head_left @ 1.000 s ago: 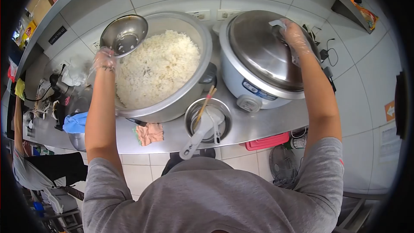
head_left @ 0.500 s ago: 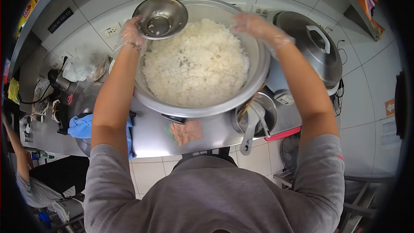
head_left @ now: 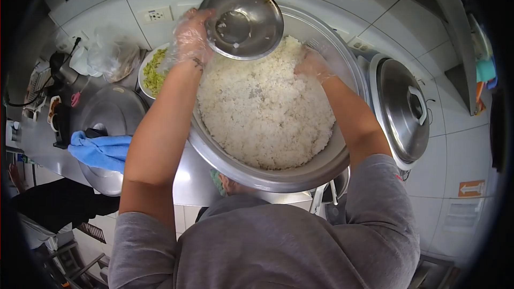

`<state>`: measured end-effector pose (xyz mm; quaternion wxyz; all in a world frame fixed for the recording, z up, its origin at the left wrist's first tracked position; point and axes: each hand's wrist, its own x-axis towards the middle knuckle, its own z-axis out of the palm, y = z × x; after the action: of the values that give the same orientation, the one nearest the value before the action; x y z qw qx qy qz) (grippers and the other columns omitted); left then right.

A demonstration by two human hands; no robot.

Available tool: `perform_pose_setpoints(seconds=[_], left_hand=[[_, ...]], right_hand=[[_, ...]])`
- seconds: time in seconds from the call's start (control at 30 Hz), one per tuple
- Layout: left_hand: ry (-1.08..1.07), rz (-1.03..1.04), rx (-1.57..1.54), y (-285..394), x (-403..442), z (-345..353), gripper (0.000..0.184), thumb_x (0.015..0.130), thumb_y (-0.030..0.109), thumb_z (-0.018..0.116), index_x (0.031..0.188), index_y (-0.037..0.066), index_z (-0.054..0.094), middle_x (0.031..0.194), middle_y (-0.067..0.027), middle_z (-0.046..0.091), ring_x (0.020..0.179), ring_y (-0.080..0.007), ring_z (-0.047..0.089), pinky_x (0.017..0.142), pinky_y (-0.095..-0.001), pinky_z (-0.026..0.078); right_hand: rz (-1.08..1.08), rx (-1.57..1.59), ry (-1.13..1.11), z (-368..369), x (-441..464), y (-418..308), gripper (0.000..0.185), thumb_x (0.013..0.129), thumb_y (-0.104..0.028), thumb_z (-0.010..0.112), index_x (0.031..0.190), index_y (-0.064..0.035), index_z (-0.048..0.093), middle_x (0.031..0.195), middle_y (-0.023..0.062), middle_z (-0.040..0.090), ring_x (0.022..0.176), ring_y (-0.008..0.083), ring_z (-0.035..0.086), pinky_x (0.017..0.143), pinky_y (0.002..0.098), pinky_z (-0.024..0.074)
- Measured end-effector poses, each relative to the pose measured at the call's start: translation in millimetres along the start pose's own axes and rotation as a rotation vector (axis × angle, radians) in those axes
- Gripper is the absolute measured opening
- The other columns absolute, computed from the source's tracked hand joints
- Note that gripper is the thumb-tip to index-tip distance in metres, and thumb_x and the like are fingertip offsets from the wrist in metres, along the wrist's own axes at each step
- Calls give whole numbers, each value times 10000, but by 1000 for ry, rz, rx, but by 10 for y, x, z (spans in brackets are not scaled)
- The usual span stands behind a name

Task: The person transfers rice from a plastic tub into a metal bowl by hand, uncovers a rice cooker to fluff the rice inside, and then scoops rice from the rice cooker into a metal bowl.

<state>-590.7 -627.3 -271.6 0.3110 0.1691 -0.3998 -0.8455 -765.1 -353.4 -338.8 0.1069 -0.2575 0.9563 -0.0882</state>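
Two thin clear gloves cover my hands over the big rice pot. My left hand is closed on the rim of a steel bowl, fingers and thumb pinching it at the pot's far left edge. The bowl is tipped towards me, with a few grains stuck inside. My right hand is at the rice, in the pot's far right part, fingers partly curled; I can't tell how far open it is, or whether it has gathered any.

Left of the pot sit a plate of chopped greens and, nearer me, a blue cloth; a lidded cooker stands to its right.

As I judge it, the bowl is the weak spot: I have it by one side only, and slick plastic could let it slip into the rice or knock the pot's rim. Those loose grains could slide out at that tilt. The rice may cling to my right glove or tug it loose, and my left forearm passes close enough to the plate to nudge it.
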Motion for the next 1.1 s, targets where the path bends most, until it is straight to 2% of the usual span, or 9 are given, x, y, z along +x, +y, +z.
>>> perform_pose_setpoints(seconds=[0.17,0.3,0.4,0.47,0.53,0.67,0.73,0.97,1.1], left_hand=[[52,29,25,14,51,-77,232,725,79,660,944,28,599,987,-91,557,943,-229,491,808,-370,438],[79,7,-16,52,-53,-15,212,737,95,660,923,39,574,964,-91,555,932,-238,514,788,-375,458],[78,6,69,30,-11,-32,203,735,97,666,909,50,570,934,-100,558,855,-244,535,753,-379,484],[-7,-125,236,0,-22,-82,251,730,136,688,942,44,591,948,-112,569,857,-242,546,749,-389,485],[18,-196,276,-103,-10,-118,315,719,161,706,992,43,601,1004,-127,575,897,-251,554,759,-389,484],[-7,-304,500,-357,84,-99,433,703,211,743,1093,59,633,1129,-158,598,968,-278,581,791,-388,483],[32,-317,330,-393,73,-93,339,777,211,671,1082,66,644,1135,-151,603,961,-270,584,796,-391,483],[31,-257,353,-149,101,-147,250,879,161,520,1076,68,645,1205,-137,579,985,-236,587,848,-326,479],[-115,141,780,-474,527,-538,244,863,149,541,1072,79,646,1171,-124,591,934,-233,596,806,-316,493]], right_hand=[[27,-154,207,74,-267,-296,335,759,-139,580,1067,-14,624,1114,232,606,1056,383,576,882,396,487],[99,-123,62,40,-71,-167,345,762,-106,532,1084,-15,616,1113,235,602,1064,385,570,889,417,477],[-7,-184,-162,-237,8,-52,630,704,-167,623,1283,17,459,1280,232,510,1179,344,507,955,410,432],[-149,541,88,-399,-52,-23,438,675,-175,681,1068,8,617,1058,185,635,1006,288,605,843,378,485],[-40,910,-10,-726,-61,-286,572,655,-267,757,1130,5,590,1081,156,614,991,243,580,842,364,470],[-35,869,29,-1009,-694,-947,748,732,-398,714,1309,-6,447,1297,182,480,1173,270,472,958,391,404],[-330,990,-17,-974,-639,-751,817,755,-509,692,1347,-25,405,1315,168,472,1210,270,446,1005,396,363],[-257,-132,-14,-174,164,-261,833,609,-290,819,1321,-76,443,1305,180,504,1240,309,457,1022,376,389],[-147,-168,-241,-62,298,-448,911,564,-286,840,1350,-115,414,1321,169,492,1201,318,494,986,384,431]])
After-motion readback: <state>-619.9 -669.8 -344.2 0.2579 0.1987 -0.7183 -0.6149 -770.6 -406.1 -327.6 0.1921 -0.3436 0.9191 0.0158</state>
